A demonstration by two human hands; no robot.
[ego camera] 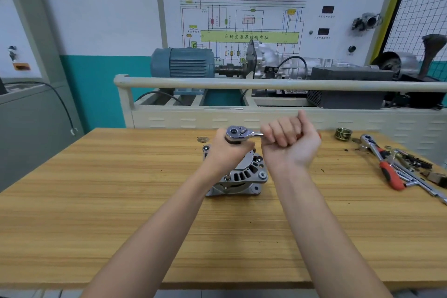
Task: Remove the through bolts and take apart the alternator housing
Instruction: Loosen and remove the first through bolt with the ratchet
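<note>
Cast silver-grey aluminium alternator (242,174), ribbed with curved vent slots and lugged at the corners, standing on the pale wood-grain bench (121,201) near its far edge, housing halves together. One slim bolt head (227,178) standing proud on the alternator's near-left rim; other lugs with dark bolt heads around the edge.

Chrome ratchet wrench (242,133) lying level above the alternator's far side, round polished head to the left, handle running right. Left hand (229,150) draped over the alternator top directly under the ratchet head, fingers curled round the dark socket beneath it. Right hand (290,138) just right of the alternator, palm towards the camera, fingers clenched around the wrench handle, thumb sticking up.

Well right of the alternator, a brassy grooved pulley (343,133) on the bench; beyond it a loose heap of tools: a second ratchet with red-and-black handle (384,167), chrome extension bars (416,181), small dark parts and scattered washers. Left of and behind the alternator, a small flat round disc (203,139).

Behind the alternator, past the bench, a cream metal frame with tubular rail (266,84) carrying a blue-grey finned electric motor (183,63) coupled to a silver gearbox, and a white wiring-diagram board (242,19) on the wall side.
</note>
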